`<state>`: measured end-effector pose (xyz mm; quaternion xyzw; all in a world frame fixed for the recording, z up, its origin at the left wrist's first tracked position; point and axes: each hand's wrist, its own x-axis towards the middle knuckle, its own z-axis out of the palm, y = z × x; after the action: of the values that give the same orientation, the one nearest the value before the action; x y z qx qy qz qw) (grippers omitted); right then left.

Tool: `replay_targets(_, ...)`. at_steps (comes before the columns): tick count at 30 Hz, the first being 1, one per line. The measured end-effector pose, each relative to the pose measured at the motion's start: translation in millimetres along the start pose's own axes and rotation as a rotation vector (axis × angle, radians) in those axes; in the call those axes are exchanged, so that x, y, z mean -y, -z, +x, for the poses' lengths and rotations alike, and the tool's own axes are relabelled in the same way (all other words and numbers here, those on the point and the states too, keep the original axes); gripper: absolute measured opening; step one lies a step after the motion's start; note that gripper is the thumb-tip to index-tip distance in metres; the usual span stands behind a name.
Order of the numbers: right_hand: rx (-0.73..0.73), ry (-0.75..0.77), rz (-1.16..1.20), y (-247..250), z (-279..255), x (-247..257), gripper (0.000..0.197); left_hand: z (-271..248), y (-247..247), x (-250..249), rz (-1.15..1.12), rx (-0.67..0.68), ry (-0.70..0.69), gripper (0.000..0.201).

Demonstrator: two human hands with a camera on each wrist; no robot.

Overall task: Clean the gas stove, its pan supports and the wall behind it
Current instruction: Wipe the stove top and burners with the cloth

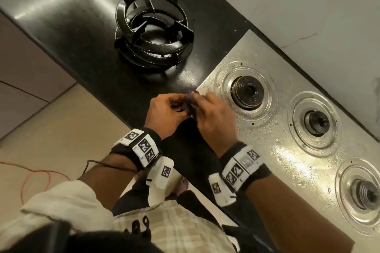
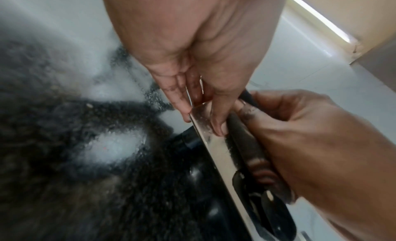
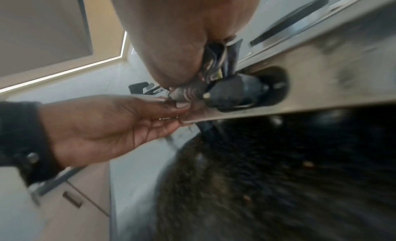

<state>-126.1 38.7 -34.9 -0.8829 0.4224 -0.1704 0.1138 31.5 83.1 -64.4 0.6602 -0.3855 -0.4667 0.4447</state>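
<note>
The steel gas stove lies along the right, wet and shiny, with three bare burners. Its black pan supports are stacked on the dark countertop to the left. Both hands meet at the stove's front left corner. My left hand pinches the edge of the steel front panel, thumb on one side and fingers on the other. My right hand grips a dark striped cloth, pressed beside a black control knob. The pale tiled wall runs behind the stove.
The stack of supports stands a hand's width beyond my hands. Cabinet fronts and a beige floor with a red cable lie lower left. Crumbs speckle the dark counter under the stove's front edge.
</note>
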Motion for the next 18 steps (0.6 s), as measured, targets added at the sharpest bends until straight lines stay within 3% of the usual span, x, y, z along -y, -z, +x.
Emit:
replay_targets(3,0.017,0.011,-0.047,8,-5,-13,0.033,0,2,-2,0.015,0.015,-0.021,0.050)
replay_targets(8,-0.128,-0.182,-0.111,8,27,-20,0.047,5,4,-1,0.055,0.021,0.006,0.062)
replay_targets(10,-0.081,-0.202,-0.161,3,27,-11,0.043,5,5,0,0.056,0.016,0.010,0.061)
replay_targets(14,0.081,-0.061,-0.256,0,7,-8,0.039,5,6,-4,0.049,0.056,0.003,0.056)
replay_targets(18,0.041,0.020,-0.387,12,32,-27,0.046,5,6,-3,0.078,0.042,-0.016,0.060)
